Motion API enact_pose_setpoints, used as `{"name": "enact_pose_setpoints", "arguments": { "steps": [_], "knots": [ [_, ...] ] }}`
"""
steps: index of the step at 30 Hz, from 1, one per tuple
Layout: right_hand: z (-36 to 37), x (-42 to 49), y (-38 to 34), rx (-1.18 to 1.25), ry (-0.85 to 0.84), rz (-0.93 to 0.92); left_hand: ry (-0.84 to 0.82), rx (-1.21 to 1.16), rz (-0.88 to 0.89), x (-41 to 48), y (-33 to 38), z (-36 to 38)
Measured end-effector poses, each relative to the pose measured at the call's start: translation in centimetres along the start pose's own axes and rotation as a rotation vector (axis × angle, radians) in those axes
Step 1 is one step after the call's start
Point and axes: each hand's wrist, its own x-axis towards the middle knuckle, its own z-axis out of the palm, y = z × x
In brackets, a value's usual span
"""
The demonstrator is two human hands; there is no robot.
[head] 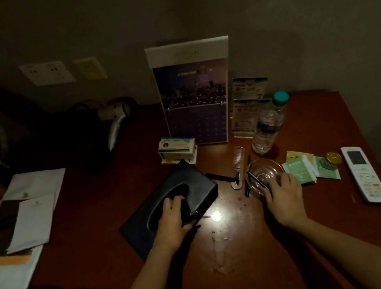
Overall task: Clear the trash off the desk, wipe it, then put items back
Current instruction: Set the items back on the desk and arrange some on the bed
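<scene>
Crumbs [239, 199] and pale smears mark the reddish wooden desk [227, 262] just left of and nearer than the glass ashtray [263, 173], beside a bright spot of reflected light. The right hand [282, 195] is at the ashtray's near rim, its bent fingers closed over the glass edge; a dark thin stick lies across the bowl. Left of the ashtray, the left hand [173, 218] clamps the black tissue box [179, 178], which is tipped up off the desk, fingers hooked into its oval slot. Between the box and the ashtray lie a black razor [224, 178] and a pale comb [238, 158]. Behind the ashtray stands a water bottle [269, 125] with a teal cap, and farther back to the left a desk calendar [194, 94] with a night skyline; its print is too blurred to read. Touching the ashtray's right side are green sachets [299, 171], their lettering too small to make out. Beyond them to the right come a gold-lidded jar [332, 159] and a white remote [364, 172]. Far left of the ashtray lie letterhead papers [30, 218], logo unreadable.
</scene>
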Motion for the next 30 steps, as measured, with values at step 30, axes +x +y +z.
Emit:
{"name": "enact_pose_setpoints", "arguments": {
  "steps": [30],
  "knots": [
    [1.1,6.5,-14.7,0.705,-0.241,0.406,0.05,-0.047,0.024,1.7,-4.6,-2.9]
  ]
}}
